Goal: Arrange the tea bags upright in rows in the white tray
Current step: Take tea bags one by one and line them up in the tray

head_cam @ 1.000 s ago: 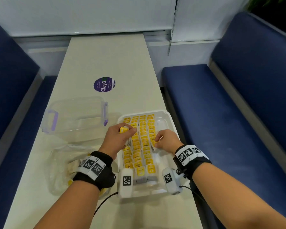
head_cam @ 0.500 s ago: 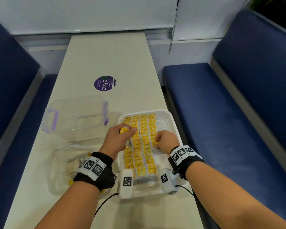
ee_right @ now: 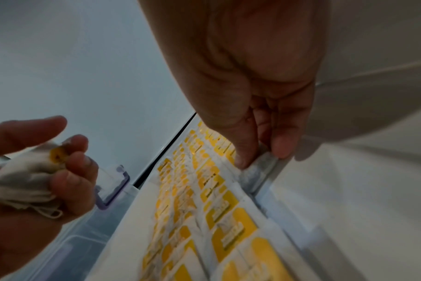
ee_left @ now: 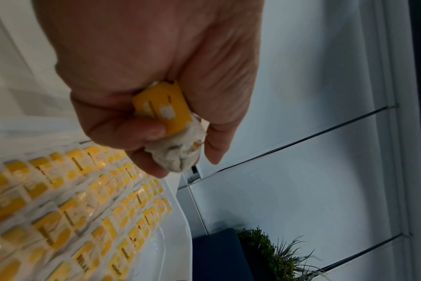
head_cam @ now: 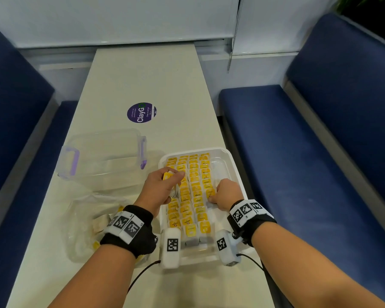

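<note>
The white tray (head_cam: 231,165) holds several rows of upright yellow-tagged tea bags (head_cam: 196,192). My left hand (head_cam: 176,176) hovers over the tray's left rows and grips a small bunch of tea bags (ee_left: 164,106), their yellow tags and white pouches squeezed between thumb and fingers (ee_left: 154,131). My right hand (head_cam: 211,196) is down at the rightmost row, where thumb and forefinger pinch the top of one tea bag (ee_right: 260,167). In the right wrist view, my left hand (ee_right: 67,157) shows at the left with its bunch (ee_right: 24,175).
A clear plastic box (head_cam: 102,156) with purple latches stands left of the tray. A crumpled clear bag (head_cam: 87,223) with more tea bags lies near my left wrist. A purple sticker (head_cam: 142,112) marks the table, and blue benches (head_cam: 298,152) flank it.
My right hand has slid slightly toward me along the rightmost row. The left hand stays over the left rows with its bunch.
</note>
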Demonstrator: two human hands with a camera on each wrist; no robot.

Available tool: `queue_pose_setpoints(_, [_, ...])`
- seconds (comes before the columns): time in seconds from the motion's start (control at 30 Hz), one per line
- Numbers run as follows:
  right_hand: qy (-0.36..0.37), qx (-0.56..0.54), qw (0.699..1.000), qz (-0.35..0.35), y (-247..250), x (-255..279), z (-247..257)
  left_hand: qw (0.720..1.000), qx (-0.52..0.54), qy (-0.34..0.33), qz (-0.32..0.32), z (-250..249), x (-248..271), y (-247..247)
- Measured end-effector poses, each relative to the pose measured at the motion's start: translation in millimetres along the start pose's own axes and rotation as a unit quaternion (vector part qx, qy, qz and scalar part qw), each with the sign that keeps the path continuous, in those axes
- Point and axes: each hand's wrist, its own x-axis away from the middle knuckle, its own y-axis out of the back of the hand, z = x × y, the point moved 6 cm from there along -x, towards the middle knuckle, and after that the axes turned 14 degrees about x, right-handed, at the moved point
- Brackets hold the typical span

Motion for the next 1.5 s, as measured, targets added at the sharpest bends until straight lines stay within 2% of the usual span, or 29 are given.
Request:
queue_pose_setpoints(0.13, [0.000,-0.012,1.000,0.002,0,-3,3,1.000,0.012,0.010,-0.007,-1,1,2])
queue_pose_setpoints(0.27, [0.002,0.004,1.000,-0.007,7,1,4,0.998,0.038,0.055,-0.013,2,5,-1])
queue_pose_setpoints(0.37, [0.035,0.027,0.998,-0.034,19,9,13,0.993,0.080,0.083,-0.020,3,8,-4])
queue_pose_setpoints(0.4, [0.053,0.011,0.997,-0.058,26,12,19,0.991,0.093,0.090,-0.026,3,8,-4])
queue_pose_setpoints(0.47, [0.113,-0.089,0.985,-0.091,41,21,37,0.988,0.110,0.097,-0.040,4,8,-3])
queue_pose_setpoints(0.5, [0.158,-0.162,0.971,-0.081,48,26,49,0.987,0.115,0.097,-0.047,4,7,-3])
queue_pose_setpoints(0.57, [0.229,-0.265,0.937,-0.013,56,41,70,0.986,0.126,0.099,-0.055,3,7,-4])
queue_pose_setpoints(0.6, [0.250,-0.279,0.927,0.014,57,47,79,0.985,0.131,0.098,-0.057,2,7,-5])
queue_pose_setpoints(0.67, [0.273,-0.278,0.921,0.023,60,55,88,0.985,0.133,0.093,-0.060,1,7,-6])
queue_pose_setpoints(0.83, [0.266,-0.361,0.893,0.043,61,57,92,0.986,0.135,0.076,-0.062,-3,8,-5])
queue_pose_setpoints(0.9, [0.250,-0.393,0.885,0.022,67,56,90,0.987,0.127,0.078,-0.053,-4,10,-7])
queue_pose_setpoints(0.97, [0.254,-0.388,0.886,0.008,70,55,89,0.990,0.114,0.077,-0.045,-5,11,-8])
queue_pose_setpoints(1.17, [0.264,-0.301,0.916,-0.031,74,54,91,0.995,0.068,0.067,0.012,1,8,-13])
queue_pose_setpoints(1.23, [0.254,-0.329,0.909,-0.030,76,55,90,0.996,0.057,0.044,0.057,-1,9,-15])
queue_pose_setpoints(1.33, [0.237,-0.414,0.878,-0.018,81,57,88,0.993,0.056,0.028,0.105,-3,11,-17])
queue_pose_setpoints(1.4, [0.237,-0.420,0.876,-0.022,84,57,89,0.993,0.048,0.031,0.099,-2,10,-15])
queue_pose_setpoints(1.5, [0.243,-0.387,0.887,-0.055,91,57,88,0.995,0.041,0.030,0.082,2,4,-13])
